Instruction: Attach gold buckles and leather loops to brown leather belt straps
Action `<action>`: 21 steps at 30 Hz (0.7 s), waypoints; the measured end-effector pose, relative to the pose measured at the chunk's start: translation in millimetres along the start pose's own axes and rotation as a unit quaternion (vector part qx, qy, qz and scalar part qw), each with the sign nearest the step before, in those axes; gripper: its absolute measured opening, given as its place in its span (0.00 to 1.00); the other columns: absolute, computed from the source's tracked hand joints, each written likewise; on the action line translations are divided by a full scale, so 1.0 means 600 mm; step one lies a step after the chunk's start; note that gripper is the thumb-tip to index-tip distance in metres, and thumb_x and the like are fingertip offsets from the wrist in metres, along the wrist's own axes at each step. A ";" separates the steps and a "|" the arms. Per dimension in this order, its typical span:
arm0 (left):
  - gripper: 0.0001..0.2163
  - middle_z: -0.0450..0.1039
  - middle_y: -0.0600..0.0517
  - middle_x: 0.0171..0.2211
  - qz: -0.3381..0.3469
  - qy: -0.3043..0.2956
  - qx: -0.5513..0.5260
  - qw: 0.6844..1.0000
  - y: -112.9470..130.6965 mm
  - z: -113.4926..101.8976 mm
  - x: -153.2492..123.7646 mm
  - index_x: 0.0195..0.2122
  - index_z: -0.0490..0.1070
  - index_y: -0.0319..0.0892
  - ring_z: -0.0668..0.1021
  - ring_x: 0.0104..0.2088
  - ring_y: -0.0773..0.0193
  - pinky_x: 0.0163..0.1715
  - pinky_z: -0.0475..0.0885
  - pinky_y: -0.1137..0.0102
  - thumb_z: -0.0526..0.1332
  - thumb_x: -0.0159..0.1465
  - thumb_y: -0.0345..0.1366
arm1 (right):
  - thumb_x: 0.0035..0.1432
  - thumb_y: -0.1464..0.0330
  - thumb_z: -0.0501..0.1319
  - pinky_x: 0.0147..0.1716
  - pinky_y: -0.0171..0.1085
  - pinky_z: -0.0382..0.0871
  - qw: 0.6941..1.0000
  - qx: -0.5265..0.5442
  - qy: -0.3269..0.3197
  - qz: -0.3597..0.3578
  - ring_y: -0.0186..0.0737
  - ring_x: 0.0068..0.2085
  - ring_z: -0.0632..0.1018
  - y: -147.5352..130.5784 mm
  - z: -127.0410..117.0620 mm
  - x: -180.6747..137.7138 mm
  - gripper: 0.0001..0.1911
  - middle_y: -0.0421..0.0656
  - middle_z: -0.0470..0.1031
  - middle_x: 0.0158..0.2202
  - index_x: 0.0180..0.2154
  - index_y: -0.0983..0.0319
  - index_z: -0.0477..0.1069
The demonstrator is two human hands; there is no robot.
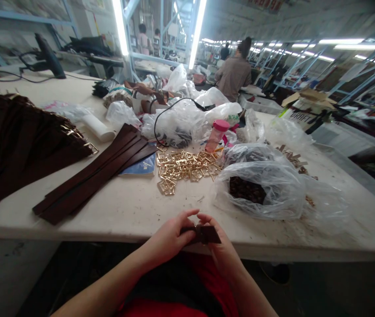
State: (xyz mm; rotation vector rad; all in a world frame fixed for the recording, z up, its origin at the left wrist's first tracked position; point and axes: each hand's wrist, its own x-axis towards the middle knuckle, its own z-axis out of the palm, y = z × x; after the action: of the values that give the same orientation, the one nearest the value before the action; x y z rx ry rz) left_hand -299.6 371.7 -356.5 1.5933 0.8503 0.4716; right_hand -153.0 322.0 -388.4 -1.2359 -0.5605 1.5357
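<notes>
While we pinch the short dark leather strap piece (204, 234) between left hand (169, 240) and right hand (222, 251) at the table's near edge (134, 229), it looks light, pliable and best held by its ends.

Two bare forearms, no sleeves reaching the wrists. Left hand (170, 235) and right hand (222, 251) without gloves, rings, watch or bracelets. Short, unpainted fingernails. Red garment (161, 308) across the lap, bright at the lower edge, with a dark fold of black cloth (170, 281) lying between the arms.
</notes>
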 end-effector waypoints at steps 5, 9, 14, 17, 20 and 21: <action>0.21 0.72 0.54 0.33 0.000 0.043 0.053 0.998 -0.017 0.005 0.000 0.53 0.60 0.44 0.73 0.34 0.64 0.38 0.65 0.71 0.55 0.57 0.33 | 0.50 0.55 0.59 0.23 0.33 0.63 0.995 0.028 -0.066 0.074 0.33 0.25 0.69 0.014 -0.004 -0.008 0.17 0.43 0.72 0.29 0.33 0.61 0.70; 0.19 0.72 0.52 0.35 -0.026 0.057 0.068 0.996 -0.036 0.009 0.002 0.50 0.63 0.42 0.73 0.36 0.62 0.39 0.65 0.70 0.57 0.57 0.39 | 0.49 0.56 0.61 0.25 0.32 0.63 0.993 0.055 -0.085 0.068 0.33 0.27 0.70 0.005 0.006 -0.013 0.16 0.42 0.72 0.30 0.35 0.61 0.69; 0.14 0.72 0.51 0.30 -0.082 -0.065 0.048 0.993 -0.032 -0.002 -0.005 0.35 0.70 0.40 0.73 0.29 0.63 0.29 0.66 0.72 0.54 0.58 0.45 | 0.46 0.57 0.64 0.25 0.32 0.61 0.999 -0.007 -0.045 0.027 0.31 0.25 0.68 -0.008 0.003 -0.011 0.16 0.37 0.69 0.25 0.30 0.61 0.66; 0.11 0.69 0.53 0.27 -0.119 -0.122 -0.049 0.984 -0.021 -0.008 -0.011 0.35 0.68 0.39 0.70 0.24 0.66 0.24 0.65 0.73 0.53 0.57 0.41 | 0.45 0.56 0.64 0.21 0.31 0.56 0.986 -0.153 0.029 -0.059 0.29 0.21 0.62 -0.003 -0.012 -0.003 0.17 0.34 0.61 0.19 0.25 0.61 0.61; 0.12 0.68 0.53 0.29 -0.127 -0.126 -0.118 0.977 -0.017 -0.005 -0.010 0.35 0.66 0.38 0.70 0.26 0.67 0.26 0.66 0.73 0.53 0.57 0.42 | 0.45 0.59 0.64 0.20 0.31 0.53 0.933 -0.310 0.103 -0.149 0.29 0.21 0.59 0.003 -0.017 0.001 0.17 0.33 0.57 0.18 0.21 0.61 0.59; 0.12 0.68 0.52 0.29 -0.127 -0.115 -0.115 0.979 -0.017 -0.002 -0.009 0.34 0.66 0.38 0.70 0.27 0.67 0.26 0.66 0.73 0.53 0.57 0.42 | 0.45 0.60 0.64 0.21 0.31 0.53 0.924 -0.324 0.117 -0.166 0.30 0.21 0.60 0.005 -0.016 0.001 0.16 0.33 0.58 0.18 0.21 0.61 0.59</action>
State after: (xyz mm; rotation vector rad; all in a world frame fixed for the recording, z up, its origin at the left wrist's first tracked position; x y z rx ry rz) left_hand -306.7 368.7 -365.4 1.2773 0.7780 0.1899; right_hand -145.7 319.5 -394.8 -1.6847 -1.1098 0.9164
